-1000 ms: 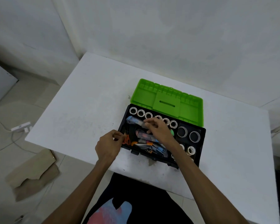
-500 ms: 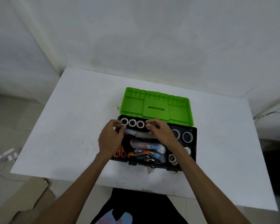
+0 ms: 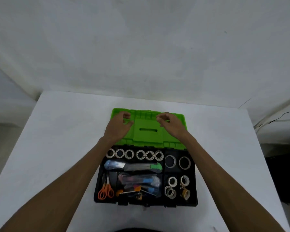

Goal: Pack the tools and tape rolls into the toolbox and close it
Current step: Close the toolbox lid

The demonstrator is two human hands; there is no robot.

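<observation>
head view. toolbox open on white table, black base toward the wearer, green lid laid back flat beyond it. packed in the base: row of six small tape rolls along the far edge, two larger rolls in the far right compartment, four more small rolls in the near right one, utility knife lying crosswise, orange scissors at the near left, mixed tools in a clear bag beside them. no loose tool or roll seen on the table. judged: packing done, closing in hand.

left hand over the lid's left part, fingers loosely curled, holding nothing. right hand over the lid's right part, fingers likewise loosely curled, holding nothing. contact with the lid: cannot tell.

risks from here:
- lid stopped short of the latches, caused by the bagged tools or the knife standing above the rim.
- standing rolls tipped or shifted out of their row, caused by a hard swing of the lid.
- fingers caught at the front edge, caused by grip kept on the rim at closing.
- base slid on the table, caused by uneven pull from the two hands.

hidden or unclear: hinge line partly covered by the wrists; lid's far edge behind the fingers; contents of the bag blurred; latch state at the near edge too small to read; near table edge cut off by the frame.
</observation>
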